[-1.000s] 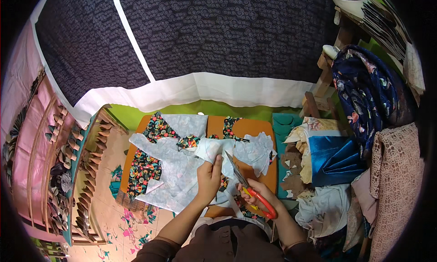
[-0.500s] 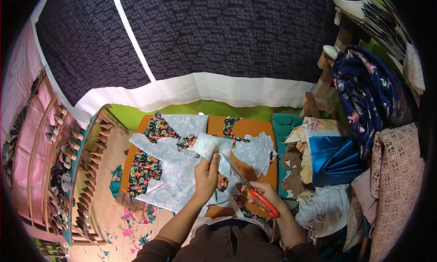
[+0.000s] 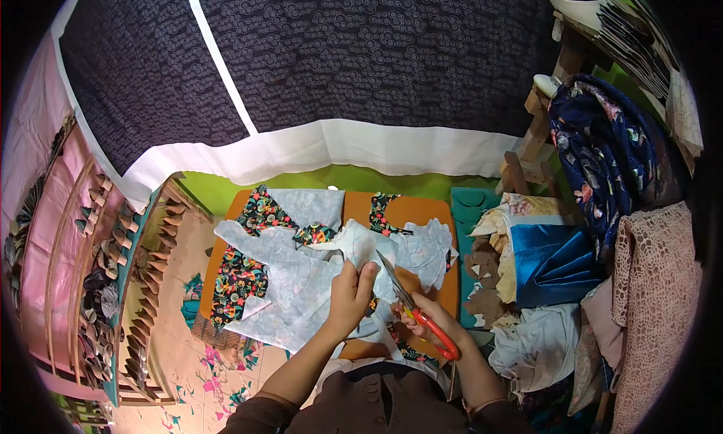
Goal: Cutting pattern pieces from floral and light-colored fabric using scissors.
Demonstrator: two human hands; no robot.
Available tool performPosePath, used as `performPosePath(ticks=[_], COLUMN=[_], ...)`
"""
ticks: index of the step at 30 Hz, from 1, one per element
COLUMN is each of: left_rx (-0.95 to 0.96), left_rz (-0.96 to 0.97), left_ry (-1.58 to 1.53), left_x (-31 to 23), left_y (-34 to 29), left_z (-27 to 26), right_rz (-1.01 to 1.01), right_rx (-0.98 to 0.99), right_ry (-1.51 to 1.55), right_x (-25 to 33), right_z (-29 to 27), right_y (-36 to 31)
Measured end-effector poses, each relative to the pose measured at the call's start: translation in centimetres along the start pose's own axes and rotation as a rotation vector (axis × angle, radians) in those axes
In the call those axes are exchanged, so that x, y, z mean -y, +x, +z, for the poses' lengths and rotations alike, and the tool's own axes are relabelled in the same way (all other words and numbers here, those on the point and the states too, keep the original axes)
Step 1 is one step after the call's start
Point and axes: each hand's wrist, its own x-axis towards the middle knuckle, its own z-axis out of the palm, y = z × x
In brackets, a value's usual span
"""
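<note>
My left hand [image 3: 349, 297] is closed, thumb up, pinching a white-backed piece of floral fabric [image 3: 360, 242] above the table. Red-handled scissors [image 3: 432, 330] are gripped in my right hand [image 3: 423, 315], blades pointing up and left. Their tips reach the right edge of the held piece; how far apart the blades stand is hard to make out. Beneath both hands, pale fabric [image 3: 290, 283] lies wrong side up, and black floral parts [image 3: 239, 283] show at its left.
An orange-brown table [image 3: 419, 279] carries the fabric. At left stands a rack with rows of pointed pieces [image 3: 151, 276]; scraps [image 3: 218, 370] litter the tiled floor. Bundled cloth, including shiny blue fabric [image 3: 553, 261], crowds the right. A dark patterned cloth [image 3: 392, 57] hangs ahead.
My left hand has shifted slightly right, and the held fabric has bunched and turned with it. The scissors stay in my right hand, their blades a little farther right.
</note>
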Motion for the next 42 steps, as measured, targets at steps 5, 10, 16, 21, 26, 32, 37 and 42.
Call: performPosePath(ticks=[5, 10, 16, 21, 26, 32, 37, 42], left_rx=[-0.019, -0.033, 0.014, 0.062, 0.072, 0.081, 0.129, 0.146], left_rz=[-0.01, 0.012, -0.016, -0.022, -0.022, -0.043, -0.024, -0.046], left_ry=[-0.034, -0.063, 0.034, 0.078, 0.087, 0.042, 0.09, 0.052], left_x=[0.6, 0.2, 0.2, -0.1, -0.7, 0.2, -0.6, -0.5], left_y=[-0.1, 0.3, 0.2, 0.1, 0.1, 0.0, -0.2, -0.1], left_z=[-0.1, 0.0, 0.2, 0.5, 0.3, 0.2, 0.5, 0.3], right_rz=[-0.091, -0.043, 0.108, 0.22, -0.124, -0.103, -0.03, -0.112], right_rx=[0.026, 0.001, 0.006, 0.054, 0.123, 0.053, 0.008, 0.031], right_ry=[-0.111, -0.12, 0.056, 0.319, -0.181, -0.19, -0.113, -0.224], right_x=[1.6, 1.8, 1.1, 0.4, 1.2, 1.3, 0.4, 0.9], right_z=[1.0, 0.7, 0.2, -0.5, -0.1, 0.1, -0.2, 0.1], right_y=[-1.1, -1.7, -0.7, -0.3, -0.9, -1.3, -0.6, -1.0])
